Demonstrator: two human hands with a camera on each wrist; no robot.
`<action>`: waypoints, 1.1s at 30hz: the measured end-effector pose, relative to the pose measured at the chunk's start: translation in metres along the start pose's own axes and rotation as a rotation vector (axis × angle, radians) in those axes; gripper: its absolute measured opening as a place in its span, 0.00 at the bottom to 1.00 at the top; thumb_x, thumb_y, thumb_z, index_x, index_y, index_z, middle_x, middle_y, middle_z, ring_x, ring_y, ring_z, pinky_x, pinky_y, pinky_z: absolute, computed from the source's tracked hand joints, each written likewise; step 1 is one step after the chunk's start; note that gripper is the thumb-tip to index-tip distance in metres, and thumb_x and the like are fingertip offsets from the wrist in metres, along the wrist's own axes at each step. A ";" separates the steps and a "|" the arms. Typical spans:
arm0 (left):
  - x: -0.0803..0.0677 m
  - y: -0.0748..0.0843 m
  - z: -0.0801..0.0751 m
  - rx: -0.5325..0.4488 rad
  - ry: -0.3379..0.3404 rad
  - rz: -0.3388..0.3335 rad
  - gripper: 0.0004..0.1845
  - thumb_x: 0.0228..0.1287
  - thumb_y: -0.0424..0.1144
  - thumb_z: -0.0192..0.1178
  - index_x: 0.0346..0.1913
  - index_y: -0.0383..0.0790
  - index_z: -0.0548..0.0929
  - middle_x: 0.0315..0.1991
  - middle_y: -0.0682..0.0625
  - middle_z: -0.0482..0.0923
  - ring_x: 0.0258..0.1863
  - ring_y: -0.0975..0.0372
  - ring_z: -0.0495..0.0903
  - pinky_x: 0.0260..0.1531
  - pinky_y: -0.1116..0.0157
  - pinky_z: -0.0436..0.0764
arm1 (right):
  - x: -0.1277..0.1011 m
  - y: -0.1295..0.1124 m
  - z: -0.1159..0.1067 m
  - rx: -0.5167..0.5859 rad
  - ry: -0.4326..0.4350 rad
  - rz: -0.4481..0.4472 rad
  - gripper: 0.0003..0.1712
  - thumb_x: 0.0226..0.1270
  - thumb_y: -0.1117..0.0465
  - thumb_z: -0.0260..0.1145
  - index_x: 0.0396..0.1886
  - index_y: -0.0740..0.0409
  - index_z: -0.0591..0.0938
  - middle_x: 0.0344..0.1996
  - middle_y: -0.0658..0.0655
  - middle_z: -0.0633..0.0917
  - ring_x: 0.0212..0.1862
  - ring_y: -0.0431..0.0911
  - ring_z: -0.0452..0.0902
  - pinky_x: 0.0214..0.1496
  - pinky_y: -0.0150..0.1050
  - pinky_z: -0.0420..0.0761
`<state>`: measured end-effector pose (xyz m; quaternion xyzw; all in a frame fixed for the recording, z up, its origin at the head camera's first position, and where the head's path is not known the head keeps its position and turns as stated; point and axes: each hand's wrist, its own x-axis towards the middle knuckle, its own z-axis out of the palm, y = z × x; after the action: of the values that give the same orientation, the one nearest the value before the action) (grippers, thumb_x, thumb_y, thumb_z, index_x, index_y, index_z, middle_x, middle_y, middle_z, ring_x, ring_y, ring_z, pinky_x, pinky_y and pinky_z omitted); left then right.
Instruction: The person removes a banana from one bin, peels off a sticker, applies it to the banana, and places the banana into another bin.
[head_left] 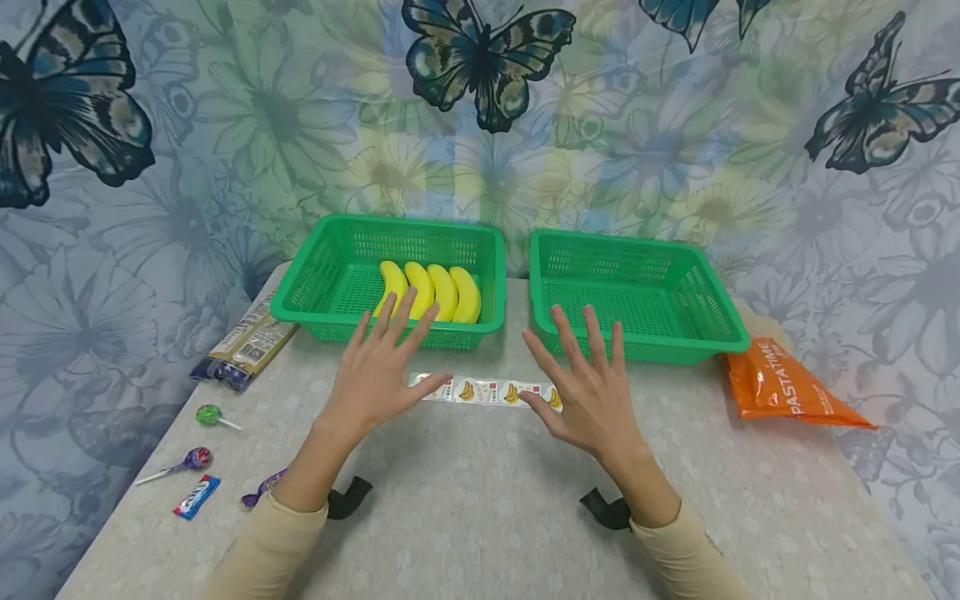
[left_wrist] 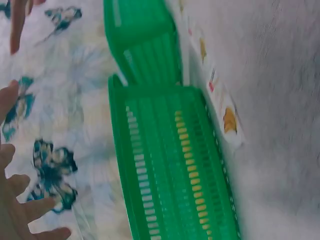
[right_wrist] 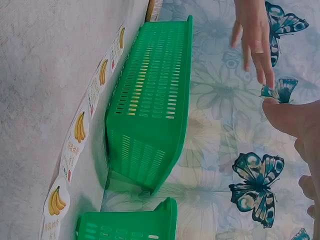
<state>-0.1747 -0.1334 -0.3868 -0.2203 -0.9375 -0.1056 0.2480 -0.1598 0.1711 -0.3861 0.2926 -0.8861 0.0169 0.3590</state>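
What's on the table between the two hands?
In the head view, a strip of banana labels lies on the table between the left hand and right hand, each hiding part of it.

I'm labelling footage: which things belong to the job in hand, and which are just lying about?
Likely the job's, being nearest the left hand and right hand:
four bananas
banana-print strip
left green basket
right green basket

Probably just lying about:
orange bag
gold packet
green lollipop
purple lollipop
blue packet
purple wrapper
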 end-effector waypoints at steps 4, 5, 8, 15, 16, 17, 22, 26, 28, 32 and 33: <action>0.002 -0.027 -0.009 -0.178 0.057 -0.146 0.46 0.61 0.70 0.54 0.77 0.58 0.53 0.77 0.47 0.55 0.58 0.42 0.77 0.32 0.49 0.82 | 0.000 -0.001 -0.001 0.002 -0.003 0.004 0.39 0.69 0.29 0.42 0.74 0.39 0.64 0.77 0.58 0.57 0.78 0.64 0.42 0.70 0.75 0.49; 0.003 -0.035 -0.011 -0.219 0.068 -0.194 0.45 0.61 0.68 0.56 0.77 0.57 0.54 0.76 0.47 0.57 0.56 0.40 0.77 0.31 0.48 0.81 | 0.000 -0.001 -0.001 0.005 -0.005 0.004 0.39 0.69 0.29 0.42 0.74 0.39 0.64 0.77 0.58 0.57 0.78 0.64 0.42 0.70 0.74 0.48; 0.006 -0.062 -0.015 -0.299 0.060 -0.337 0.44 0.62 0.65 0.58 0.77 0.55 0.55 0.76 0.46 0.57 0.68 0.37 0.65 0.52 0.37 0.74 | 0.001 -0.001 -0.002 -0.002 -0.010 0.002 0.39 0.69 0.29 0.42 0.75 0.39 0.64 0.77 0.58 0.57 0.78 0.64 0.42 0.71 0.73 0.50; 0.004 -0.122 -0.014 -0.247 -0.019 -0.546 0.50 0.60 0.71 0.53 0.78 0.50 0.50 0.79 0.43 0.48 0.71 0.33 0.52 0.62 0.28 0.52 | 0.001 -0.003 -0.003 0.014 -0.007 0.000 0.39 0.68 0.29 0.45 0.74 0.39 0.64 0.77 0.59 0.57 0.78 0.64 0.42 0.71 0.72 0.53; 0.003 -0.129 -0.013 -0.233 -0.040 -0.564 0.51 0.60 0.71 0.52 0.79 0.49 0.48 0.79 0.43 0.46 0.70 0.33 0.51 0.61 0.28 0.51 | 0.001 -0.003 -0.003 0.014 -0.006 0.000 0.39 0.68 0.29 0.44 0.74 0.39 0.64 0.77 0.59 0.57 0.78 0.64 0.42 0.70 0.71 0.54; 0.002 -0.135 -0.012 -0.220 -0.062 -0.579 0.52 0.60 0.72 0.50 0.79 0.49 0.46 0.79 0.43 0.44 0.70 0.32 0.51 0.60 0.28 0.51 | 0.001 -0.003 -0.002 0.020 -0.001 -0.002 0.39 0.68 0.29 0.44 0.74 0.40 0.65 0.77 0.59 0.58 0.78 0.64 0.43 0.70 0.72 0.54; -0.002 -0.158 -0.004 -0.244 -0.170 -0.628 0.54 0.61 0.74 0.47 0.79 0.49 0.38 0.80 0.44 0.35 0.70 0.28 0.45 0.58 0.24 0.47 | 0.002 -0.004 -0.001 0.021 0.008 -0.007 0.39 0.69 0.29 0.44 0.74 0.40 0.65 0.76 0.59 0.59 0.78 0.64 0.44 0.69 0.72 0.56; -0.003 -0.170 0.003 -0.328 -0.233 -0.625 0.55 0.62 0.73 0.48 0.78 0.48 0.34 0.80 0.46 0.29 0.72 0.28 0.41 0.60 0.24 0.46 | 0.003 -0.004 0.000 0.033 0.007 -0.005 0.40 0.69 0.28 0.44 0.74 0.41 0.66 0.76 0.60 0.61 0.78 0.64 0.45 0.70 0.71 0.56; -0.003 -0.174 0.006 -0.381 -0.268 -0.624 0.56 0.62 0.72 0.50 0.78 0.47 0.32 0.79 0.48 0.24 0.74 0.30 0.38 0.61 0.24 0.47 | 0.004 -0.005 0.000 0.050 0.002 -0.002 0.40 0.68 0.28 0.45 0.74 0.41 0.66 0.75 0.60 0.61 0.78 0.63 0.44 0.70 0.71 0.55; -0.006 -0.178 0.013 -0.442 -0.299 -0.632 0.57 0.61 0.71 0.53 0.77 0.46 0.31 0.78 0.52 0.20 0.75 0.34 0.35 0.63 0.26 0.48 | 0.006 -0.006 0.003 0.090 -0.021 -0.005 0.40 0.66 0.29 0.51 0.73 0.41 0.66 0.76 0.60 0.60 0.78 0.64 0.43 0.70 0.72 0.54; -0.006 -0.179 0.014 -0.445 -0.293 -0.636 0.57 0.61 0.71 0.53 0.77 0.46 0.32 0.79 0.52 0.20 0.76 0.35 0.35 0.63 0.26 0.48 | 0.006 -0.007 0.004 0.096 -0.032 -0.006 0.41 0.65 0.30 0.52 0.74 0.40 0.66 0.76 0.60 0.59 0.78 0.63 0.43 0.71 0.71 0.54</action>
<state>-0.2587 -0.2888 -0.4175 0.0193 -0.9384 -0.3447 0.0135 -0.1624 0.1615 -0.3865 0.3123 -0.8890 0.0538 0.3305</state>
